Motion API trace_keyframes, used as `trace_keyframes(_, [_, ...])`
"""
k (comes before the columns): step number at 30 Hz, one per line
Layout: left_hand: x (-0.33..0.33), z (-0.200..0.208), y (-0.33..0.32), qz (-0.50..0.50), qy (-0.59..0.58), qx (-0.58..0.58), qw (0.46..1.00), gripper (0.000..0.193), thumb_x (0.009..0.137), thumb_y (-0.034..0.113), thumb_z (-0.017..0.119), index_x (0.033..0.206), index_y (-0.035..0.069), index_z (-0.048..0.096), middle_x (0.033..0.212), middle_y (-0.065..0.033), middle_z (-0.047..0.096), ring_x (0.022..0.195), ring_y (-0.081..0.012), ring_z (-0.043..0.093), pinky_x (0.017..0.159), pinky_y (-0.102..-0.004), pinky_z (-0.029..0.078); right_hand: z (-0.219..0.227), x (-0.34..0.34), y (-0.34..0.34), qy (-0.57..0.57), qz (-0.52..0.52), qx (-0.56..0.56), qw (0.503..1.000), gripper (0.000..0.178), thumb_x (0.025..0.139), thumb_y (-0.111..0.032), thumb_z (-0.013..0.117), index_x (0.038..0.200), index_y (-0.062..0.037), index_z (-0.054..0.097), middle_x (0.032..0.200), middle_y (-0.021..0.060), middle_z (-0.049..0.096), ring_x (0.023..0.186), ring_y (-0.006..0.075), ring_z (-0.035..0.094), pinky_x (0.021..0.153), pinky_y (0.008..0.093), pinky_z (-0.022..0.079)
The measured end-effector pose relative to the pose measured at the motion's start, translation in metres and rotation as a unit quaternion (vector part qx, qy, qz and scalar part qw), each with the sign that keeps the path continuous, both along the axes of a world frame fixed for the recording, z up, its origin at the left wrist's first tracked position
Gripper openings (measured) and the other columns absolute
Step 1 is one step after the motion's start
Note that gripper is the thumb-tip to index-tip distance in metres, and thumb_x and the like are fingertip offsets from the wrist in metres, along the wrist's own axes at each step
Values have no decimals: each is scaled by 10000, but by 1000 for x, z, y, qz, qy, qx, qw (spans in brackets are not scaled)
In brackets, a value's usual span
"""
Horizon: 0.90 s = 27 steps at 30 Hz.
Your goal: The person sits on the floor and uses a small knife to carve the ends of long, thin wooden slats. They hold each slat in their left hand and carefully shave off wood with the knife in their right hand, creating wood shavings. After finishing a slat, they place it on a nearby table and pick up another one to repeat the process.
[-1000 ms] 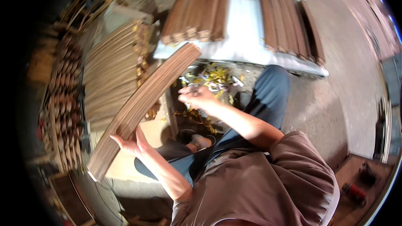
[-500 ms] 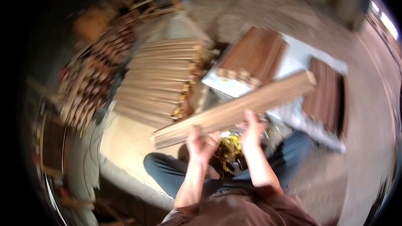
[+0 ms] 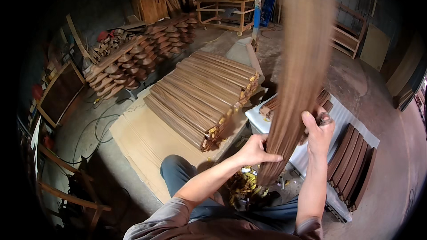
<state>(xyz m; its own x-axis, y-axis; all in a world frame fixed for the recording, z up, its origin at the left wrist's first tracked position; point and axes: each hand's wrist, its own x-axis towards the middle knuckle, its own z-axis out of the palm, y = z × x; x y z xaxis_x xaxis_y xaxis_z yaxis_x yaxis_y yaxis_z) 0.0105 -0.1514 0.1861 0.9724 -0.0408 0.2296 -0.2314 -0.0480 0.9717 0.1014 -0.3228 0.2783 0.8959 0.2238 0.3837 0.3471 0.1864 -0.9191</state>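
Note:
Upright before me stands a long brown wooden slat, its upper end blurred by motion and tilted a little to the right. My left hand grips its lower left edge, thumb across the face. My right hand holds the opposite edge slightly higher, its fingers curled partly behind the wood. To the left, a stack of similar slats lies on flat cardboard, with yellow bits at the slats' near right ends. Below the held slat, yellow and dark scraps are heaped between my legs.
On the right, dark slats lie on a white-covered low platform; more slats there are partly hidden behind the held one. Piled shaped wood pieces stand at the far left. A black cable curls over the floor near a wheeled wooden cart.
The slat has swung from lying nearly level across my lap to standing upright, farther right. Both hands have moved right with it, and my view has turned left.

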Motion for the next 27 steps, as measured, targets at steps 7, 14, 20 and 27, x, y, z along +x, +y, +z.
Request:
trace_keyframes(7, [17, 15, 5, 159, -36, -252, 954, 341, 839, 51, 796, 1146, -31, 674, 1088, -121, 734, 955, -168, 702, 880, -321, 573, -28, -39, -17, -387, -183, -444, 787, 707, 551, -407, 918, 1116, -40, 704, 1151, 86, 698, 967, 288, 598, 801, 384, 541])
trace_keyframes(14, [53, -19, -19, 181, 88, -366, 908, 535, 808, 239, 854, 1210, -24, 618, 1097, -101, 700, 981, -198, 669, 872, -306, 541, -48, -50, -64, -331, -183, -548, 746, 909, 535, -423, 905, 1232, 62, 581, 1080, 198, 672, 999, 341, 579, 938, 408, 475])
trace_keyframes(20, [82, -48, -91, 76, 207, -278, 935, 585, 852, 291, 814, 1316, 32, 568, 1191, -110, 665, 1044, -257, 655, 917, -425, 561, -83, -37, -153, -161, -176, -608, 757, 687, 579, -448, 835, 1002, 65, 665, 859, 175, 690, 969, 321, 582, 794, 399, 526])
trace_keyframes(27, [122, -50, -128, -119, 47, 151, 980, 471, 890, 116, 755, 1304, -27, 582, 1242, -180, 669, 1079, -238, 679, 878, -318, 585, -167, -64, -264, 62, -322, -503, 799, 594, 541, -416, 891, 958, -39, 698, 874, 124, 687, 949, 328, 575, 835, 435, 510])
